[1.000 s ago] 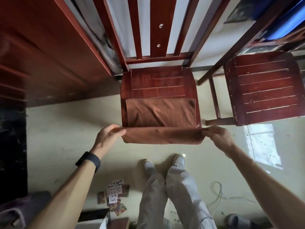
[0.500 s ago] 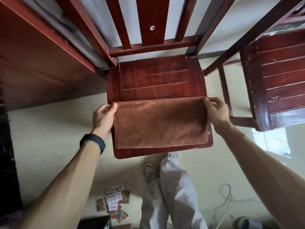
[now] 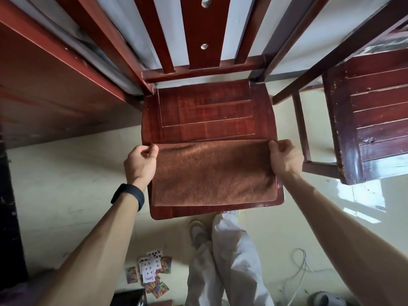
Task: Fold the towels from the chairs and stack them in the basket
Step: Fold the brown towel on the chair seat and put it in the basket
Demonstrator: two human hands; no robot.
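Note:
A brown towel [image 3: 214, 173] lies folded flat on the front half of a red wooden chair seat [image 3: 205, 115]. My left hand [image 3: 140, 162] pinches the towel's far left corner. At the far right corner my right hand [image 3: 284, 157] grips the edge with curled fingers. The fold's far edge runs straight across the middle of the seat between both hands. No basket is in view.
A second dark wooden chair [image 3: 375, 120] stands to the right, its seat bare. A red wooden frame [image 3: 55, 69] runs along the left. Playing cards [image 3: 152, 272] lie scattered on the floor near my legs [image 3: 220, 261], and a white cable [image 3: 302, 268] lies at the right.
Both hands carried the towel's hanging front edge up and away over the seat, doubling the towel onto itself. It now lies flat on the seat, and the camera has come closer.

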